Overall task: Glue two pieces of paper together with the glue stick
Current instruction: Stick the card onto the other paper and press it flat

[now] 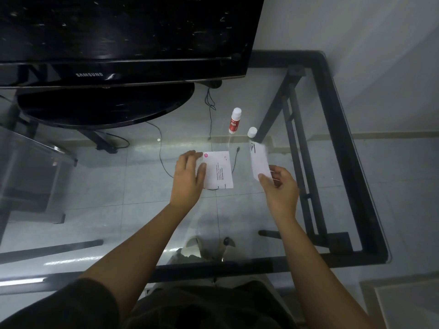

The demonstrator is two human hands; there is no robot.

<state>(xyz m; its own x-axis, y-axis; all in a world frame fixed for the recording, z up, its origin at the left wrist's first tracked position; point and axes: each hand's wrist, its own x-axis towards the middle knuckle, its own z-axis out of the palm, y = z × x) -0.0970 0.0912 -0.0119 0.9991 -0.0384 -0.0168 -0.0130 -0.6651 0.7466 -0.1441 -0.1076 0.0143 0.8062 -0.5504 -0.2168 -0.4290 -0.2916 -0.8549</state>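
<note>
A white printed paper [219, 169] with a pink mark lies flat on the glass table. My left hand [188, 179] rests on its left edge, fingers spread, pressing it down. My right hand [280, 186] pinches the near end of a second, narrower white paper [259, 160], held tilted above the glass to the right of the first. Behind the papers stands a red-and-white glue stick [234, 121]. Its white cap [252, 132] stands apart from it, just beyond the raised paper.
A black monitor [118, 39] on an oval stand [107, 108] fills the back left. The glass table has a black metal frame [337, 129] along the right and front. Thin cables [210, 108] run below the glass. My lap shows at the bottom.
</note>
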